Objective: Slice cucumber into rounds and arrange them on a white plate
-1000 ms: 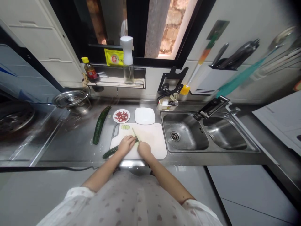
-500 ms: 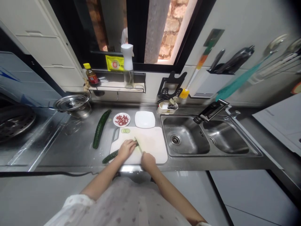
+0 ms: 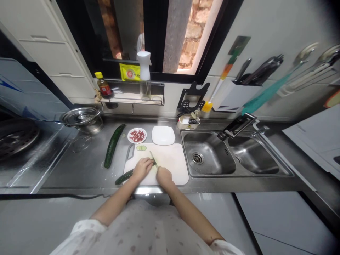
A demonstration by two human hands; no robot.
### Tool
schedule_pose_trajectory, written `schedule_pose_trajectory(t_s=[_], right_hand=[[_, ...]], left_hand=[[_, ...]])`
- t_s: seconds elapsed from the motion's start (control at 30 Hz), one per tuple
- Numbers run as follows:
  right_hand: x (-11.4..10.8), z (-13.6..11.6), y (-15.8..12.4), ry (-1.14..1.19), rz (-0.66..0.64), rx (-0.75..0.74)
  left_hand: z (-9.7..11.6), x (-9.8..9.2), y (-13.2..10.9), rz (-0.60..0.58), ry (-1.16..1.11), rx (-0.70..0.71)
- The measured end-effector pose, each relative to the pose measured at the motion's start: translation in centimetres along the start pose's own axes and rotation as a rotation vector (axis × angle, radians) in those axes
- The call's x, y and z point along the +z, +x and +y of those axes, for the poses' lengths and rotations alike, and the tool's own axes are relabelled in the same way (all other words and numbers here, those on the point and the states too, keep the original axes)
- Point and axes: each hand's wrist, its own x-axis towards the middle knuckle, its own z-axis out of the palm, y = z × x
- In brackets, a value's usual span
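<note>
On the white cutting board [image 3: 174,161], my left hand [image 3: 142,169] is closed over a dark green cucumber [image 3: 124,176], whose far end sticks out past the fingertips. The cucumber's middle is hidden under the hand. My right hand [image 3: 164,177] is wrapped round the handle of a knife [image 3: 153,158], and the blade stands right at the cucumber's cut end. Several pale cucumber slices [image 3: 141,148] lie at the board's upper left. A second, whole cucumber [image 3: 114,146] rests on the steel counter left of the board.
Behind the board stand a small plate of chopped red pieces [image 3: 137,135] and a white square plate [image 3: 163,135]. A double sink [image 3: 209,156] borders the board on the right. A lidded steel pot [image 3: 83,118] is at the back left, below a shelf [image 3: 132,100] with bottles.
My right hand and the knife have shifted slightly left and away from me, towards the cucumber's end. My left hand has stayed nearly in place on the cucumber.
</note>
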Motion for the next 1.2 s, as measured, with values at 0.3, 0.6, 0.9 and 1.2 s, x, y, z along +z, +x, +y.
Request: schedule_pose_trajectory(t_s=[0.3,0.6,0.9,1.2], right_hand=[[0.3,0.1,0.0,-0.007,0.025,-0.005],[1.1,1.6,-2.5,-0.013,-0.020,0.020],[2.0,3.1,-4.1,-0.025,-0.003,0.009],[0.0,5.3,-5.0,-0.030,0.044,0.016]], left_hand=[[0.2,-0.3,0.0,-0.022,-0.006,0.000],[0.3,-0.2,0.0,-0.004,-0.024,-0.002],[0.4,-0.2,0.0,0.004,-0.023,-0.007],[0.7,-0.9,0.2,-0.044,-0.010,-0.078]])
